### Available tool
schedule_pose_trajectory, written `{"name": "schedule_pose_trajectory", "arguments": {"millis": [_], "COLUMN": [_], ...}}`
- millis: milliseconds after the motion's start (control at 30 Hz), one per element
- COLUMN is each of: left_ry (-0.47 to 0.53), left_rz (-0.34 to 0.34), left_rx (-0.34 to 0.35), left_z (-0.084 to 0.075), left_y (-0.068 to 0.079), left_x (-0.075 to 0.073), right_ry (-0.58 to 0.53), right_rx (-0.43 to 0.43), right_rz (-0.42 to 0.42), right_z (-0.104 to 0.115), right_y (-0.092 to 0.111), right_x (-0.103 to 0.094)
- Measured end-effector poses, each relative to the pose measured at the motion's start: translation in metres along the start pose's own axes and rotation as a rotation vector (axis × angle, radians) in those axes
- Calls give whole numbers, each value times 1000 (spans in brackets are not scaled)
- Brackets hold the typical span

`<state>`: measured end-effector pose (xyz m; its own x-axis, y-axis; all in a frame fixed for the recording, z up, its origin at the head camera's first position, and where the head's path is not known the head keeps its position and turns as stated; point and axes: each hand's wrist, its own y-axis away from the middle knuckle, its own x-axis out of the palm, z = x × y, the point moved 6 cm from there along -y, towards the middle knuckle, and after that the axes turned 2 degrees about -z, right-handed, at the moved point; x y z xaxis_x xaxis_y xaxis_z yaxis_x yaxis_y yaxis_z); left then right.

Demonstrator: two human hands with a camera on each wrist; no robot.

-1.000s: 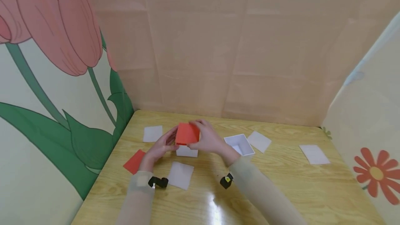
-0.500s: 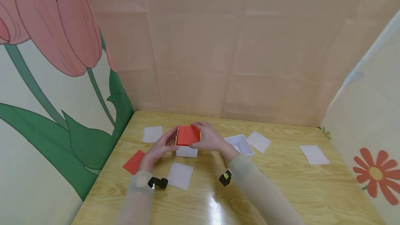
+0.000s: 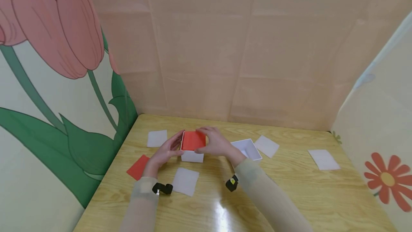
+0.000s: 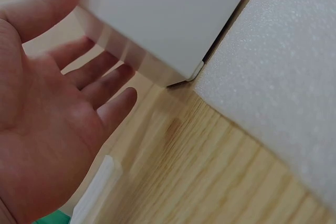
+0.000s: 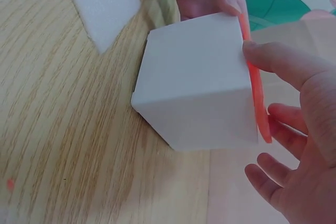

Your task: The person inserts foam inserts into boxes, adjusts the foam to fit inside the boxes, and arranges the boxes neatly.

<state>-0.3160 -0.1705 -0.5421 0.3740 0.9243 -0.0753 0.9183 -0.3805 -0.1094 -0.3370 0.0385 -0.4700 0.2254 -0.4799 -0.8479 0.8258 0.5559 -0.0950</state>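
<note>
Right wrist view: the right hand (image 5: 320,156) pinches the red pad (image 5: 257,98) at its edge, thumb on the near side and index finger behind; the other fingers are spread and bent, off the pad. Over on the other side, the left hand (image 4: 50,114) cups the box (image 5: 194,61), thumb at the near edge and fingers along the left wall, slightly apart; how hard they press cannot be told.

The pad lies across the mouth of the box, its edge showing proud of the rim; what is under it is hidden. It looks light and soft, probably foam, easy to bend or dent, so a gentle pinch at opposite edges should suit it best. The box, upright on the table (image 3: 328,196), looks like thin, stiff card: light, smooth, apt to slide or buckle if squeezed, and better steadied low on its walls.

Farther out, a foam sheet (image 3: 186,182) lies just nearer the person than the box, a second red pad (image 3: 139,167) beside the left wrist, and an open tray (image 3: 246,142) beyond the right wrist. More white sheets lie at far left (image 3: 157,138), past the tray (image 3: 267,146) and well off to the right (image 3: 324,159).
</note>
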Motion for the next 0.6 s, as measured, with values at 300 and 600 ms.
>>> {"name": "schedule_pose_trajectory", "arguments": {"millis": [300, 600], "left_ry": [-10, -22], "left_rz": [-14, -16], "left_rx": [0, 3], "left_z": [2, 1], "left_y": [0, -2], "left_x": [1, 4], "right_ry": [-16, -29], "right_rx": [-19, -11], "right_rz": [-18, -44], "right_z": [-5, -8], "right_y": [-2, -1], "right_x": [3, 5]}}
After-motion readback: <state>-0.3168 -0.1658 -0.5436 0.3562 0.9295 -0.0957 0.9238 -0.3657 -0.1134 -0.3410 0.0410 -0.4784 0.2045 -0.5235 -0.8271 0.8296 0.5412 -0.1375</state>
